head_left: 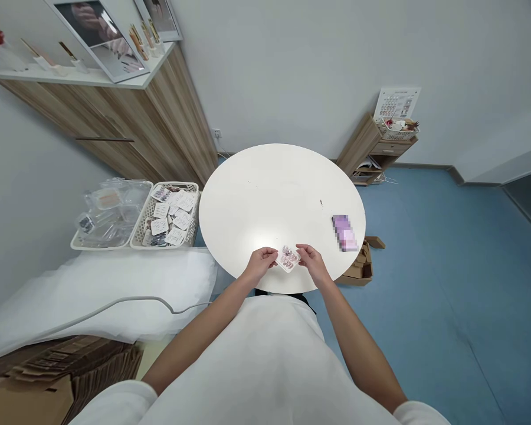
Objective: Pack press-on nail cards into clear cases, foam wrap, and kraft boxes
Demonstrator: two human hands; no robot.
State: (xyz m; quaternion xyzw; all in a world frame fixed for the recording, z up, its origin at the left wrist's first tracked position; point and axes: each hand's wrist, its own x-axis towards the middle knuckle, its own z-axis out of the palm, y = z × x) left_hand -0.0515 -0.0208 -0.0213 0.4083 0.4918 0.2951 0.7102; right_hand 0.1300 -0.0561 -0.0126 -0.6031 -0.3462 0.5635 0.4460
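Note:
A small clear-and-white pack of pink press-on nails (288,258) is held over the near edge of the round white table (265,189). My left hand (261,263) pinches its left corner between thumb and fingers. On the opposite side, my right hand (312,263) grips the right corner with its fingertips. The pack lies tilted like a diamond, and the small pieces inside show from above. To the right on the tabletop rests a purple and pink item (344,232), blurred into blocks.
Left of the table, one white basket (193,221) holds many white cards and another (82,245) holds clear plastic packaging. White sheeting (159,274) lies below them, near folded cardboard (39,389). A cardboard box (358,280) sits on the floor at right.

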